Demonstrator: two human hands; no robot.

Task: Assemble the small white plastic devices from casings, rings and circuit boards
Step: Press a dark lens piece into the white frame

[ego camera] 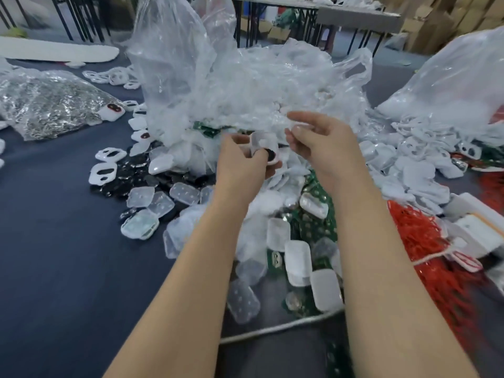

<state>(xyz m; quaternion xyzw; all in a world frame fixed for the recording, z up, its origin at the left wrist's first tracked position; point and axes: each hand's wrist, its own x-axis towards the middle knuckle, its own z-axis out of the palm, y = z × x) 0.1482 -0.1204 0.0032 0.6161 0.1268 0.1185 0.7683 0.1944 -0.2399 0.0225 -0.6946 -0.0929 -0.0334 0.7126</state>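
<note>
Casing (264,143): centre of scene, above parts heap (283,236), gripped in left hand (241,159). Right hand (323,144): pinches small pale piece (301,129), kind unclear. Likely light, stiff, slick plastic; hold by edges.

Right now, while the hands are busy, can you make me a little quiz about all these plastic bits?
1. True or false: the left hand holds a white casing with a black part on it.
2. Pick one: what colour are the circuit boards lying in the pile near the arms? A green, B blue, C yellow.
3. Fill the gap: the bag of shiny metal bits lies far to the ____ of the left hand.

Key: 1 true. 2 A. 3 left.
</note>
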